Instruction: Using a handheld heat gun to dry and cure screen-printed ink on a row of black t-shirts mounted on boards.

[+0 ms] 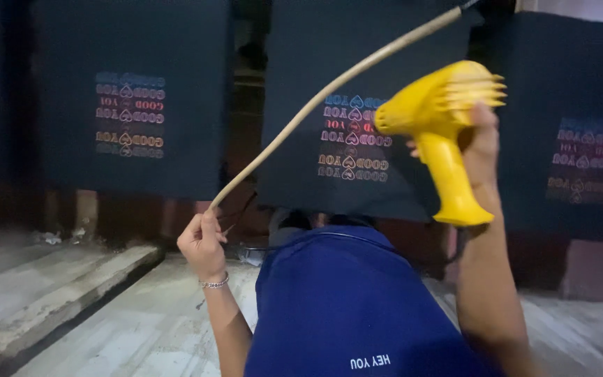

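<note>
My right hand (484,143) is raised and grips a yellow heat gun (435,115) by its handle. The nozzle points left at the coloured print on the middle dark shirt (294,63), which hangs in front of me. My left hand (202,243), with a bead bracelet (214,283) on its wrist, is closed around the lower end of a thin pale stick (329,89). The stick slants up to the right across that shirt towards its top edge. A blue garment (347,307) fills the lower middle between my arms.
Two more dark printed shirts hang to the left (176,91) and right (574,84) of the middle one. Pale concrete steps (50,293) run along the lower left over a grey floor (155,321). A dark cord (460,244) drops from the heat gun's handle.
</note>
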